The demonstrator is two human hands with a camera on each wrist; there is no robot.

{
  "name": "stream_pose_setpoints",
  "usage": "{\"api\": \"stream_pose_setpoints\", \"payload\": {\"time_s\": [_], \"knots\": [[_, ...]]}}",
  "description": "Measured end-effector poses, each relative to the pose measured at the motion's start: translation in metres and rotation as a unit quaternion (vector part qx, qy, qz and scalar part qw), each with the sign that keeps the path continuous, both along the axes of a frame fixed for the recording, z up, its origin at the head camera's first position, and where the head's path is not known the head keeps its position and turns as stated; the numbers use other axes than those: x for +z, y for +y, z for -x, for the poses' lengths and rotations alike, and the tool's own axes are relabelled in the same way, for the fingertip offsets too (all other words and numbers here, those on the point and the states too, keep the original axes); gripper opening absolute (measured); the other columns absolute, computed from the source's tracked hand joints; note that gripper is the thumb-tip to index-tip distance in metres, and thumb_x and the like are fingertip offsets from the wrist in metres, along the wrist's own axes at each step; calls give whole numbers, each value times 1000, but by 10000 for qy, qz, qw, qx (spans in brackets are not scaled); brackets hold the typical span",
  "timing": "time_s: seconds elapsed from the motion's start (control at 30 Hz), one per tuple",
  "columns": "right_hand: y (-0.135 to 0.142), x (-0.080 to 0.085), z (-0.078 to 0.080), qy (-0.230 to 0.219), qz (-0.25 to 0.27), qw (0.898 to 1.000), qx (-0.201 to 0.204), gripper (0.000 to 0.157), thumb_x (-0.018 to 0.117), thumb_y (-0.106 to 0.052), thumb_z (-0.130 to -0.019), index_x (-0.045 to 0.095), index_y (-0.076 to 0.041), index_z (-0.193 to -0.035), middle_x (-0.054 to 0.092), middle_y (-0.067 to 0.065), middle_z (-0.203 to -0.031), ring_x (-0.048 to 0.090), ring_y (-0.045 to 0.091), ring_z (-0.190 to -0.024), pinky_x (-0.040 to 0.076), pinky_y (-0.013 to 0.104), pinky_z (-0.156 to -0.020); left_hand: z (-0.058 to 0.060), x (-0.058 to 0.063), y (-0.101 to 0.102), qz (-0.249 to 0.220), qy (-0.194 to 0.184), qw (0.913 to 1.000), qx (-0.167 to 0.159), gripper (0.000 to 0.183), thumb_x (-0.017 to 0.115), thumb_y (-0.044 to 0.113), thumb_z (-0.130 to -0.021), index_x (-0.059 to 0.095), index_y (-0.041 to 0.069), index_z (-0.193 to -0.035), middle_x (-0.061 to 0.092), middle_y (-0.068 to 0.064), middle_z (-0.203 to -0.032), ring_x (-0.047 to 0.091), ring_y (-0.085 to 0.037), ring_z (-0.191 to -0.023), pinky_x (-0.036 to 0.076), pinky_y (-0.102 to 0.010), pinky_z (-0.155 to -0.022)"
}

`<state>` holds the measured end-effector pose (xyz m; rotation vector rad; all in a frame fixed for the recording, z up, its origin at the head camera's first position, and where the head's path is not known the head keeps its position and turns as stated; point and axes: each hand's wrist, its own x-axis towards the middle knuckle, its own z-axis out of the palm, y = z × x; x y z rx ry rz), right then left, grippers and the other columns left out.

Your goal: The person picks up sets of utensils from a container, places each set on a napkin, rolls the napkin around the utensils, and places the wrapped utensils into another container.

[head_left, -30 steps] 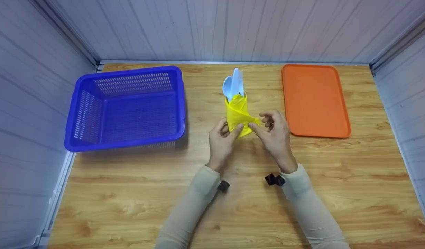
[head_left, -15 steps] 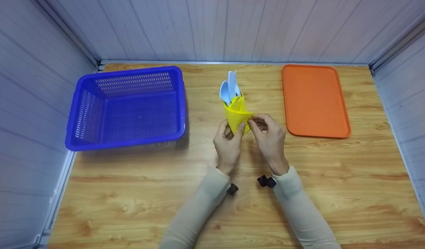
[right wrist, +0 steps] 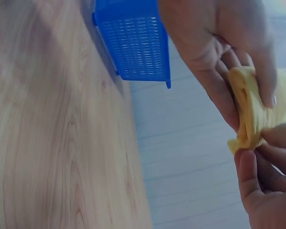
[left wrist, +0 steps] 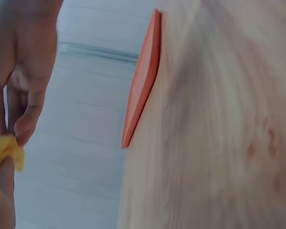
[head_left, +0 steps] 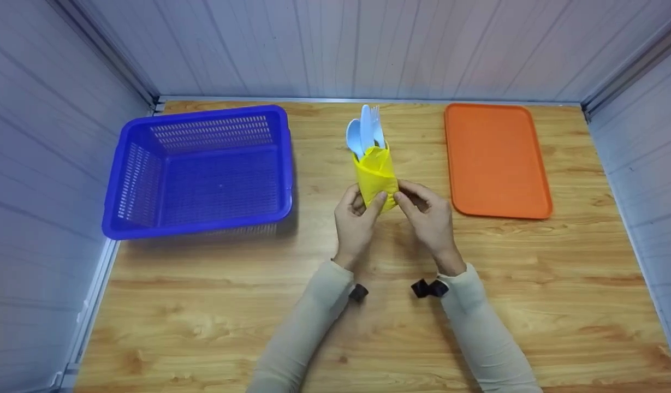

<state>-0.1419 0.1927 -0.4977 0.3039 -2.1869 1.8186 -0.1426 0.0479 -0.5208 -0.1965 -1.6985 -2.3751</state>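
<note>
A yellow napkin (head_left: 374,177) is wrapped round a light blue spoon (head_left: 354,135), knife (head_left: 366,128) and fork (head_left: 378,131), whose heads stick out at its top; their handles are hidden inside. My left hand (head_left: 357,221) grips the wrap low on its left side, thumb across the front. At the lower right edge my right hand (head_left: 429,221) pinches the napkin between thumb and fingers. In the right wrist view both hands hold the folded bottom of the napkin (right wrist: 250,112), raised above the table.
To the left stands a blue slotted basket (head_left: 220,188) with nothing in it. An orange tray (head_left: 499,161) lies at the back right. Panelled walls enclose the wooden table (head_left: 204,316) at the back and both sides.
The napkin's loose right corner, earlier stretched out by my right hand, now lies folded in against the wrap. The bundle tipped slightly and came back up, and the fork's tines show more clearly.
</note>
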Motion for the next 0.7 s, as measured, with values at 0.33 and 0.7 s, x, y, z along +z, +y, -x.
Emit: {"api": "stream_pose_setpoints", "payload": {"time_s": [0.33, 0.7], "knots": [[19, -1, -5, -1368, 1095, 9811, 823, 30, 75, -2, -89, 66, 8, -115, 64, 22, -106, 65, 30, -89, 58, 33, -74, 19, 1, -27, 29, -908, 9801, -1764, 38, 70, 4, -93, 59, -7, -127, 72, -20, -108, 72, -28, -90, 59, -37, -77], [23, -4, -9, -1535, 1411, 9731, 978, 18, 71, 6, -88, 62, 9, -103, 61, 21, -92, 61, 22, -72, 56, 32, -63, 21, -4, -28, 73, -1055, 9662, -2349, 39, 70, 7, -94, 59, -5, -130, 71, -20, -110, 72, -29, -92, 59, -38, -78]]}}
